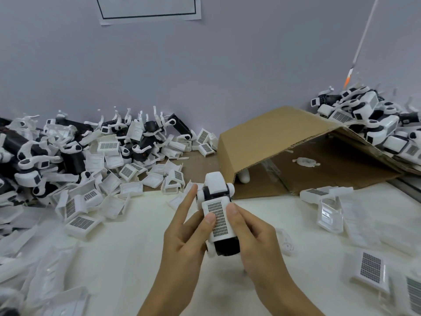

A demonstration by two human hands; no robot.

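Hands meet near the middle of the view, just above the white tabletop [127, 247], and between them sits a white-and-black unit [218, 213] with a gridded panel facing up. The left hand [184, 238] grips the unit from its left side: the thumb presses on the panel's lower left edge and the forefinger lies straight along the unit's side, while the other fingers are hidden behind it. The right hand [255, 242] holds the right side, with its thumb against the panel's right edge and its fingers curled underneath, out of sight. The black lower end of the unit shows only partly between the two palms, and whether the unit touches the tabletop cannot be told.

A heap of loose parts [68, 151] spreads along the wall on the left: white gridded covers, black bodies and curved white arms, tangled so that single pieces are hard to separate. The heap's left side is cut off by the frame. An open cardboard box [273, 137] lies on its side just behind the unit. A small white part [305, 161] lies in its shadowed inside, its shape unclear. A pile of finished units [373, 124] rises behind the box on the right, partly cut off. Clear plastic trays [330, 215] on the right and at lower left are blurred and nearly blend into the tabletop. A gridded cover [370, 270] lies at lower right. A sheet of paper [148, 8] on the wall is cropped at the top.
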